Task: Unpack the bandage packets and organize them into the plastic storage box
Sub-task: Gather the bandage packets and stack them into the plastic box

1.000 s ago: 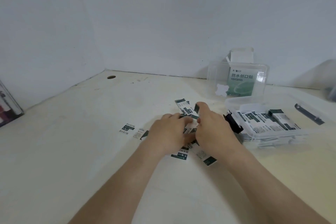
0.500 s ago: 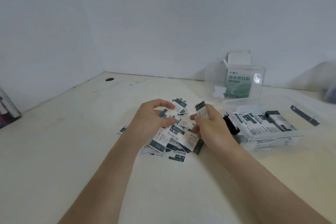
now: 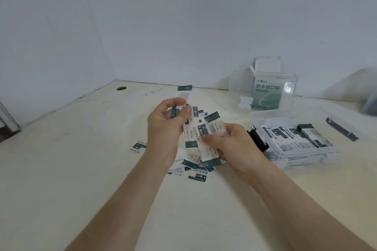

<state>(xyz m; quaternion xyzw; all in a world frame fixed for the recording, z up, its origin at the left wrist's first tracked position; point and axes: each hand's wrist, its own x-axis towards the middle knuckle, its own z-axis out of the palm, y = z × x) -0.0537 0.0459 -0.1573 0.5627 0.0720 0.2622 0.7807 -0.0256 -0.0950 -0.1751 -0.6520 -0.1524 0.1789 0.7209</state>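
Head view: both hands are raised above the cream worktop [image 3: 61, 179], the left hand [image 3: 165, 126] pinching a few white-and-green paper bandage packets [image 3: 194, 138] and the right hand [image 3: 234, 146] closed around a fanned bunch of them (several more lie loose beneath). To the right sits the clear plastic storage box [image 3: 306, 153], lid up, already holding packets.

Looks like a plain home or office desk nook tbh: a cream surface [image 3: 81, 169] pushed into the corner of bare white walls [image 3: 183, 16], with a round cable hole [image 3: 121, 88] near its far left corner and some books [image 3: 7, 126] at the left edge.
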